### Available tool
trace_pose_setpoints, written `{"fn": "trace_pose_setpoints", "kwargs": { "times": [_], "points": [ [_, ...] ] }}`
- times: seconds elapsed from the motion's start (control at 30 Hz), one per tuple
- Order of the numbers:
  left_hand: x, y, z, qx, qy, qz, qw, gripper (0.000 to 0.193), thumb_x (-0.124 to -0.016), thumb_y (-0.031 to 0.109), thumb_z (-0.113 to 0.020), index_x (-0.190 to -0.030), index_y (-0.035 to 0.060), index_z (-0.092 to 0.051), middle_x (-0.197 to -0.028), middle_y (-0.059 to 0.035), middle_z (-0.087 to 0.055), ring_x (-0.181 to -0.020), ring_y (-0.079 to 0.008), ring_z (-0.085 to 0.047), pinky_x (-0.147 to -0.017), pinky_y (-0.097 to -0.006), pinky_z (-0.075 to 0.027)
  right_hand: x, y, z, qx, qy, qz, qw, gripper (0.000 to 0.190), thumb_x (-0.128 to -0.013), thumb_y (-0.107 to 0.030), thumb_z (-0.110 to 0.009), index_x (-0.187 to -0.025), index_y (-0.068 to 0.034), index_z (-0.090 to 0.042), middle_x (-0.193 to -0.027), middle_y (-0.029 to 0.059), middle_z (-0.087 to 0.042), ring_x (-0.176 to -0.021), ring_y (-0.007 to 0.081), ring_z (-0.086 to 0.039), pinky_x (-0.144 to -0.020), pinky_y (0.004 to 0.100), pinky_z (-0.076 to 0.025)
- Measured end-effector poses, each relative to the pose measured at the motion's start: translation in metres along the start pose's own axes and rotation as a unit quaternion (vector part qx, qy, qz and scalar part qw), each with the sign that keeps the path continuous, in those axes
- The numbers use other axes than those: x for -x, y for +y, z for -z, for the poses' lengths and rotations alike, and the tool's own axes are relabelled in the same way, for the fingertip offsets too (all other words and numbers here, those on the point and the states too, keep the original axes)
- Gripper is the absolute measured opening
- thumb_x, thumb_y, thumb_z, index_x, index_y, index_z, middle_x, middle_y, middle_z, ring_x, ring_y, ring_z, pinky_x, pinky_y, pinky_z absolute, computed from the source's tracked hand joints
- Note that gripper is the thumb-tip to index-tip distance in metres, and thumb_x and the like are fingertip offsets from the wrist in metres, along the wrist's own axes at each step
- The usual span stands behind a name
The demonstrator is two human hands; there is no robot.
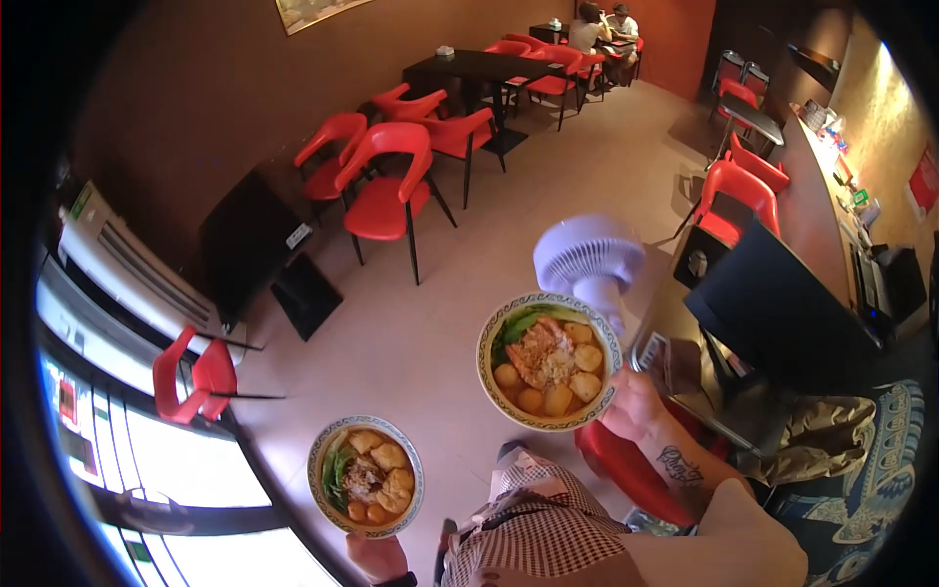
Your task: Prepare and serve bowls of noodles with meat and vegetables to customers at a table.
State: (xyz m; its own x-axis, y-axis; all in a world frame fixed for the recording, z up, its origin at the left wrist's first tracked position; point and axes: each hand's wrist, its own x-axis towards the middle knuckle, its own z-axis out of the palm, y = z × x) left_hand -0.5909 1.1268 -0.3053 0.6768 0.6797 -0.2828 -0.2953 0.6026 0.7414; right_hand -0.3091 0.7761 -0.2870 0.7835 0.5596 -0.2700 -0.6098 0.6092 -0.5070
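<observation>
My right hand grips the rim of a patterned bowl of soup at its lower right side. Round balls, leafy greens and a pinkish topping with minced bits lie in its orange broth. Lower and to the left, my left hand holds a second patterned bowl of soup from its near edge. That one has fried puffs, greens, small balls and a minced topping. Both bowls are held in the air over the floor, apart from each other. The fingers beneath each bowl are hidden.
A pale fan stands just beyond the right-hand bowl. Red armchairs surround a black table; two people sit at the back. To the right are a monitor and a counter. A red chair stands near the glass front.
</observation>
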Motion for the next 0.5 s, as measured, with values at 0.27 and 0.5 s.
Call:
{"fn": "trace_pose_setpoints", "kwargs": {
  "times": [0.27,0.5],
  "points": [
    [-0.113,-0.024,-0.055,-0.024,-0.082,0.036,0.996,0.074,-0.08,0.027,-0.064,-0.145,0.0014,-0.04,-0.146,-0.015,-0.048,-0.132,-0.0322,-0.049,-0.11,-0.0465,-0.042,-0.059,-0.077,-0.05,0.045,0.023,0.086,0.995,0.064,-0.087,-0.027,-0.05,-0.143,0.003,-0.043,-0.142,0.018,-0.053,-0.128,0.0321,-0.054,-0.11,0.049,-0.04],
    [-0.242,-0.053,-0.153,-0.002,-0.205,0.132,0.97,0.08,-0.076,0.025,-0.061,-0.148,0.0012,-0.036,-0.149,-0.0171,-0.044,-0.135,-0.0341,-0.044,-0.115,-0.0479,-0.035,-0.081,-0.124,-0.032,0.067,0.095,0.145,0.983,0.063,-0.086,-0.024,-0.049,-0.142,0.002,-0.045,-0.141,0.0187,-0.054,-0.128,0.032,-0.054,-0.111,0.0462,-0.041]
  ]
}}
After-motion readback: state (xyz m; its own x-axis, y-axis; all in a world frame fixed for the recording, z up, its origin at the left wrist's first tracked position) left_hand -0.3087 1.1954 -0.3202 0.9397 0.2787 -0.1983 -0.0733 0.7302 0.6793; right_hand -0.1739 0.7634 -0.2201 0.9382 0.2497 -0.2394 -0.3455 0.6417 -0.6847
